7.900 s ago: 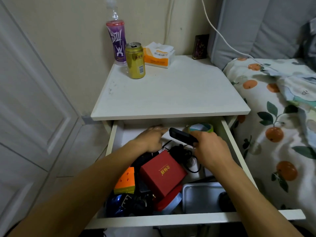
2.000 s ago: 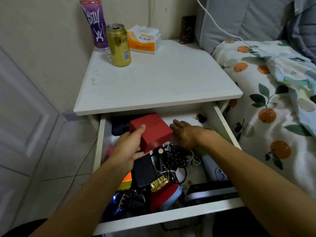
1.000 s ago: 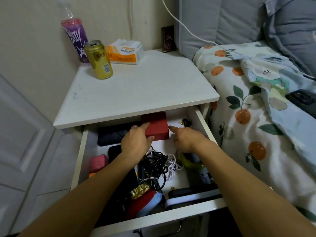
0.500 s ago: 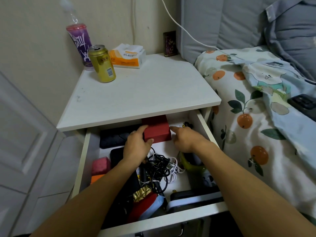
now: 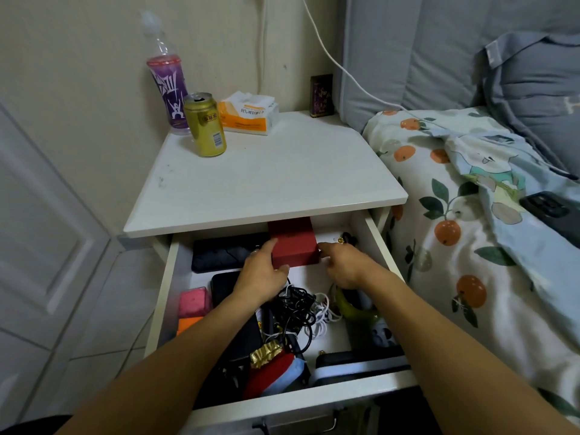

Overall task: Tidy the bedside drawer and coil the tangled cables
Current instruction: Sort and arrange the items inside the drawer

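The bedside drawer (image 5: pixel 163 296) is pulled open. A red box (image 5: pixel 293 243) sits at its back centre, partly under the tabletop. My left hand (image 5: pixel 262 274) grips the box's left front corner, fingers along its side and thumb at its front. My right hand (image 5: pixel 342 262) touches the box's right front corner with its fingertips. Just behind my hands lies a tangle of black cables (image 5: pixel 296 309) mixed with white cables (image 5: pixel 323 315).
Also in the drawer are a black case (image 5: pixel 226 255), a pink block (image 5: pixel 193 301), a red and blue pouch (image 5: pixel 276 372) and a black-and-white case (image 5: pixel 361 362). On the tabletop (image 5: pixel 282 177) stand a gold can (image 5: pixel 205 125), a purple bottle (image 5: pixel 169 89) and a tissue pack (image 5: pixel 251 116). The bed (image 5: pixel 470 246) is on the right.
My left hand carried the red box from mid-drawer to the back and set it down. My right hand came up against its right side. Both hands have hardly moved in the last half second.
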Action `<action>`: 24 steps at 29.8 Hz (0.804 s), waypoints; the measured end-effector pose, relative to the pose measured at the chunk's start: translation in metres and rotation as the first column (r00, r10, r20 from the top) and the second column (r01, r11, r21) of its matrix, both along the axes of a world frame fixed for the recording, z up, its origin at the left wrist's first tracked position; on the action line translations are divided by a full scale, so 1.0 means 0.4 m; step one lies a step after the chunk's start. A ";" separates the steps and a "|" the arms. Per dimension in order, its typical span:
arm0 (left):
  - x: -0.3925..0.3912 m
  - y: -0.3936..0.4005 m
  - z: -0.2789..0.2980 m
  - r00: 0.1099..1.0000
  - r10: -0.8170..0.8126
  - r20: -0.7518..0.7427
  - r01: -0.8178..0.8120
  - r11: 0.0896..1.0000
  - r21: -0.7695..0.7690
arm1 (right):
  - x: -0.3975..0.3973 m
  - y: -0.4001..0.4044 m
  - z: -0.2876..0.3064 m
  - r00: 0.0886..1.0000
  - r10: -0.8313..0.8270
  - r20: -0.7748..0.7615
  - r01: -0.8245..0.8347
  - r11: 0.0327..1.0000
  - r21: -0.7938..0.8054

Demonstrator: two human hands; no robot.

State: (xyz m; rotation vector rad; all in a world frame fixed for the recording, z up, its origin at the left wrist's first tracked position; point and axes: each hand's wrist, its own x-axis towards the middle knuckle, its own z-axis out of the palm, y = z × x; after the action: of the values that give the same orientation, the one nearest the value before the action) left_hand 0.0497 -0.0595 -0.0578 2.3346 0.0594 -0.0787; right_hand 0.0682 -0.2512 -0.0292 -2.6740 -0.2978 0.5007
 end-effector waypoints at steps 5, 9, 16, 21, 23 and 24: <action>0.001 0.006 0.017 0.998 -0.004 -0.068 -0.002 0.997 -0.079 | -0.002 0.007 0.021 0.999 0.033 -0.039 -0.035 0.999 -0.042; -0.018 0.031 0.060 0.997 -0.016 -0.080 0.008 0.994 -0.110 | -0.028 0.021 0.055 0.990 -0.024 0.136 0.022 1.000 0.021; -0.151 0.163 0.157 0.975 -0.223 -0.003 0.223 0.975 -0.007 | -0.121 0.118 0.100 0.969 0.066 0.239 -0.116 0.973 0.199; -0.173 0.239 0.178 0.968 -0.244 -0.062 0.252 0.933 0.259 | -0.158 0.195 0.095 0.963 0.166 0.212 -0.208 0.959 0.195; -0.172 0.263 0.175 0.960 -0.270 -0.069 0.275 0.878 0.392 | -0.170 0.231 0.086 0.963 0.204 0.177 -0.236 0.955 0.182; -0.171 0.267 0.174 0.955 -0.282 -0.093 0.294 0.849 0.439 | -0.176 0.243 0.082 0.962 0.218 0.164 -0.244 0.958 0.154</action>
State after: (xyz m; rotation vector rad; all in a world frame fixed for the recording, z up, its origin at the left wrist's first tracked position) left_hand -0.0188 0.0474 0.0117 2.7921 -0.2944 -0.2707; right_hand -0.0024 -0.1541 0.0037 -2.5222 -0.6724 0.3308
